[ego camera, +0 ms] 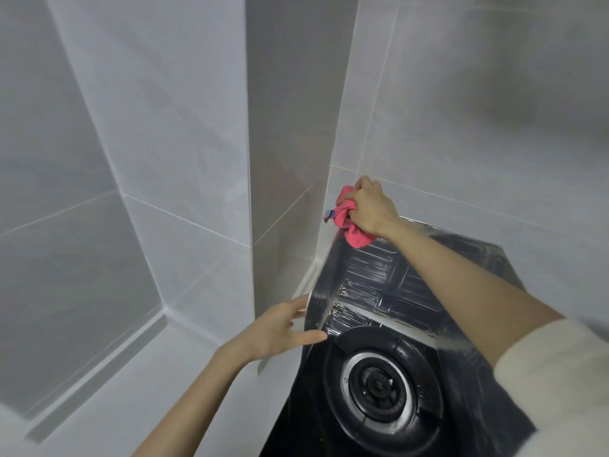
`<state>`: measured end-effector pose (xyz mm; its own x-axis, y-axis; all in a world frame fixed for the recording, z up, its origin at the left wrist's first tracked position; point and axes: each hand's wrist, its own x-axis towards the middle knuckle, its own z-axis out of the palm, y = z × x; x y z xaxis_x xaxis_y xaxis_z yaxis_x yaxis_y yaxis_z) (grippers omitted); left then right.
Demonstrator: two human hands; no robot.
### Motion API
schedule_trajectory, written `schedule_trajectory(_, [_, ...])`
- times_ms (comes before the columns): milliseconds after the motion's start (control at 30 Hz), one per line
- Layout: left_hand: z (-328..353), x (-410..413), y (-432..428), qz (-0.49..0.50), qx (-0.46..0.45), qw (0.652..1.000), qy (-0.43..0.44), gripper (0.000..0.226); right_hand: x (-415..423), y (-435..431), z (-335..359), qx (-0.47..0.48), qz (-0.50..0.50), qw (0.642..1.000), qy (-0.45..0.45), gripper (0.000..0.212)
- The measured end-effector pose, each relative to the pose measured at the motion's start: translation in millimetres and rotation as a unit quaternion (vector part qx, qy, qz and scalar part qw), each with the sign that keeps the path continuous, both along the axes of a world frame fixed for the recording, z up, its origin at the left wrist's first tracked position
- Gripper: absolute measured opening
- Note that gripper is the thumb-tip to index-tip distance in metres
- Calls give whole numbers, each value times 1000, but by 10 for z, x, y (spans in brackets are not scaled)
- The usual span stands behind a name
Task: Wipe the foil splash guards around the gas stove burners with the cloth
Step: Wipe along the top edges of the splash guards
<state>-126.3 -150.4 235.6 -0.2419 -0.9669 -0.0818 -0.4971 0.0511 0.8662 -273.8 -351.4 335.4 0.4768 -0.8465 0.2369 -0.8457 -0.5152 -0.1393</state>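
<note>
A shiny foil splash guard point(369, 278) stands upright behind and beside a black gas burner point(382, 387), bent around it against the tiled walls. My right hand point(372, 206) is closed on a bunched pink cloth point(349, 222) and presses it at the guard's top left corner. My left hand point(280, 328) has its fingers spread and touches the guard's left edge, low down beside the burner. The right part of the guard is hidden behind my right forearm.
Grey tiled walls point(148, 143) meet in a corner right behind the guard. A pale countertop point(138, 390) runs to the left of the black glass stove top point(296, 433). A white sleeve covers my right upper arm at the frame's right edge.
</note>
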Motion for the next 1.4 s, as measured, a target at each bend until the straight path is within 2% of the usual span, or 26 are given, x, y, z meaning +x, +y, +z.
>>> schedule_trajectory(233, [-59,-102,-7,7,-17,999,44,27,-35,127,-66,-15,22,999,31,30])
schedule_trajectory(567, [-32,-160,40,-1,-21,1000,20,28,-66,463,-79,-16,107,993,38,22])
schedule_trajectory(667, [26,-186,91,12,-50,999,0,13,-112,478,-79,-17,82,996,19,24])
schedule_trajectory(867, [-14,-205,70,40,-54,995,-69,32,-128,301,-93,-16,7,1000,-20,38])
schedule_trajectory(1100, [-70,-149,69,59,-61,992,-98,41,-39,68,-40,-30,-79,992,-97,34])
schedule_trajectory(1233, [-98,-112,69,60,-61,990,-109,42,-65,-4,107,-37,-134,967,-216,39])
schedule_trajectory(1400, [-63,-130,83,64,-65,991,-103,43,-146,36,255,-37,-69,948,-307,41])
